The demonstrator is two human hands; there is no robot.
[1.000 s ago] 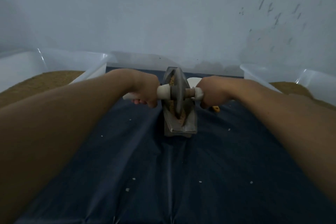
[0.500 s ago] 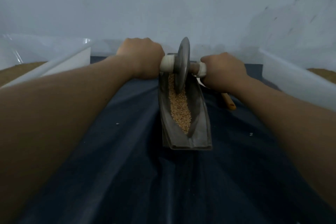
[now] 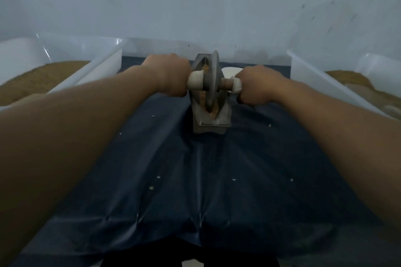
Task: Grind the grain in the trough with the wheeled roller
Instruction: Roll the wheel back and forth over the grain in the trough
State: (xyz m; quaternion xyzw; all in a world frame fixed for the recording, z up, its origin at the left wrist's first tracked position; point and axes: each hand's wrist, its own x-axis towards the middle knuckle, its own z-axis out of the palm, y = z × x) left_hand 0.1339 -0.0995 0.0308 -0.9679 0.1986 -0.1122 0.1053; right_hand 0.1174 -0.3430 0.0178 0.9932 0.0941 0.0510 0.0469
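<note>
Pale wall (image 3: 195, 2) at rear, flecked w/ dark marks upper right; work area lay directly below it.

Grinding was under way, not finished. Trough (image 3: 223, 115), grey metal, sat lengthwise at centre of the surface, far end near the wall. Roller (image 3: 211, 86) stood upright in the trough, wheel edge down in the groove, approx. in the near half. Left hand (image 3: 171, 76) was clamped round the left end of the handle (image 3: 195, 80); right hand (image 3: 258, 85) was clamped round the right end. Hands were apart, one each side of the trough, arms extended.

Grain (image 3: 214, 114) showed as tan material in the groove beside the wheel and beyond it toward the far end. Too blurred to tell whole kernels from meal, so degree of grind could not be confirmed. Judgement: mid-task; more passes prob. reqd. along the full groove before the batch counts as ground.

Surface was covered w/ a dark blue sheet (image 3: 217, 169), creased toward the near edge. Few pale specks (image 3: 159, 176) lay scattered on it, poss. spilled grain. Left tub (image 3: 108, 60) and right tub (image 3: 314, 76), clear plastic, flanked the sheet, each w/ brown material inside; contents not identified. White object (image 3: 231, 70) lay behind the trough, partly hidden; type unknown. Lighting was dim.
</note>
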